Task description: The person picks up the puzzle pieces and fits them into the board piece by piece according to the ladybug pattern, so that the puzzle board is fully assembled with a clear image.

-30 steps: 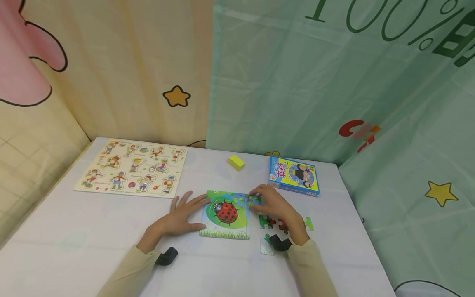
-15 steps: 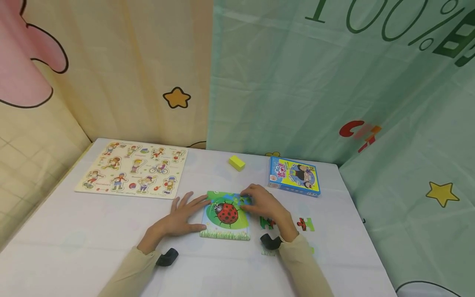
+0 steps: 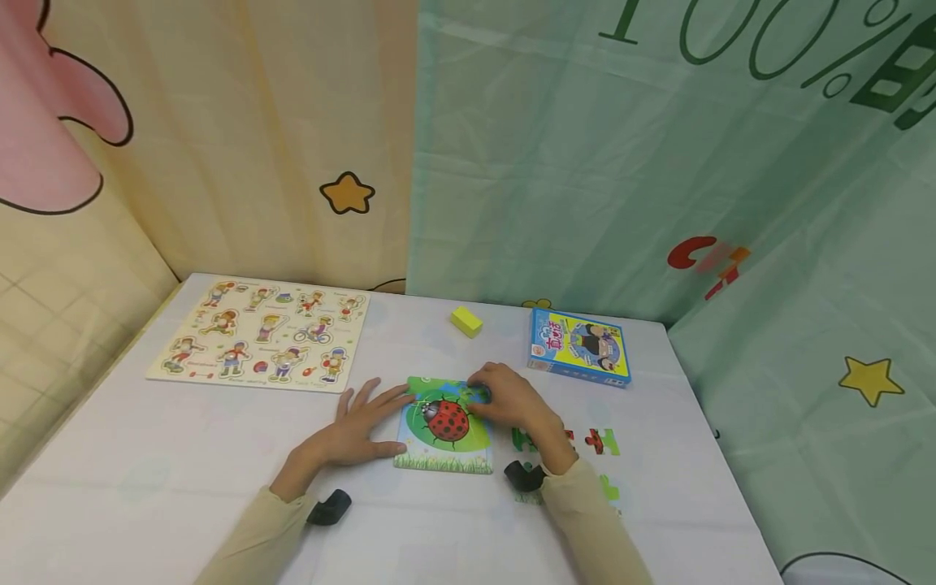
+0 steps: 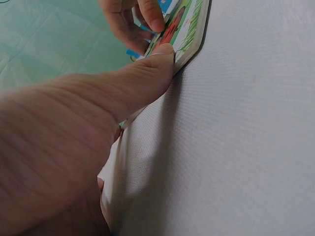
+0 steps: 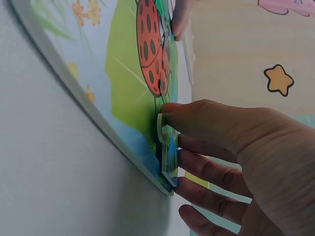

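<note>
A ladybug picture board (image 3: 443,461) lies flat on the white table in the head view. Spread along its left edge, my left hand (image 3: 353,431) has straight fingers, and its thumb (image 4: 160,66) touches the edge in the left wrist view. Over the upper right corner, my right hand (image 3: 514,396) pinches a blue-green jigsaw piece (image 5: 170,160) between thumb and fingers. The right wrist view shows this piece tilted against the board's corner; its far side is hidden. Loose jigsaw pieces (image 3: 603,441) lie right of the board, partly covered by my right forearm.
A wooden board with sports figures (image 3: 256,333) lies at the back left. At the back, a small yellow block (image 3: 466,321) sits left of a blue and yellow box (image 3: 579,347). Curtains (image 3: 548,162) rise behind the table.
My right hand has moved left with the jigsaw piece, from beside the board's right edge to over its upper right corner. More loose pieces now show. My left hand stays put.
</note>
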`<state>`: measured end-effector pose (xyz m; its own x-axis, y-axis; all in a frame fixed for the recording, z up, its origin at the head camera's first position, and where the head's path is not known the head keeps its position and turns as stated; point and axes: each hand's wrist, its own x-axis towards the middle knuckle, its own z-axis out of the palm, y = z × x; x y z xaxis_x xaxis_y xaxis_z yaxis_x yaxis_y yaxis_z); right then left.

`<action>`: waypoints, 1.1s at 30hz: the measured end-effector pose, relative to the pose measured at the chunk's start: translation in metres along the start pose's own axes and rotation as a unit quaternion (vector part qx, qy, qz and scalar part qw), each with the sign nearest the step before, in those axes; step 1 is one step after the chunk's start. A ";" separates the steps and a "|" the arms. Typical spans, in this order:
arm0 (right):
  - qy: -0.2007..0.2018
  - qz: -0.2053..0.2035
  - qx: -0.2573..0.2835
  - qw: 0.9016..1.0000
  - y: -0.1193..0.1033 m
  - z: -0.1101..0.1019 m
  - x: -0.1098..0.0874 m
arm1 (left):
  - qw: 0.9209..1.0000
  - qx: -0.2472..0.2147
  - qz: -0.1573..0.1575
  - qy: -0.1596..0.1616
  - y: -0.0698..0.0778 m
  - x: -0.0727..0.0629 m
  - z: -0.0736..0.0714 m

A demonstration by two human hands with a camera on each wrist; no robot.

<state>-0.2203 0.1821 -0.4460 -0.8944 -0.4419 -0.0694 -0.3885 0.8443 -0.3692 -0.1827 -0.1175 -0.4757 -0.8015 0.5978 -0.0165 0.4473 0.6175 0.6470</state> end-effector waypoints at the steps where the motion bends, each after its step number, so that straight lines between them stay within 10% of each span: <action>1: 0.000 -0.001 0.001 1.000 -0.001 0.000 0.000 | 1.000 0.000 0.001 0.000 0.000 0.000 0.000; 33: 0.011 0.018 -0.002 1.000 -0.011 0.001 0.002 | 1.000 0.007 0.005 0.002 -0.003 0.001 0.001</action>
<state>-0.2172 0.1714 -0.4433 -0.9120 -0.4055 -0.0626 -0.3577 0.8606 -0.3626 -0.1845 -0.1180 -0.4786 -0.7986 0.6018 -0.0078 0.4604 0.6191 0.6362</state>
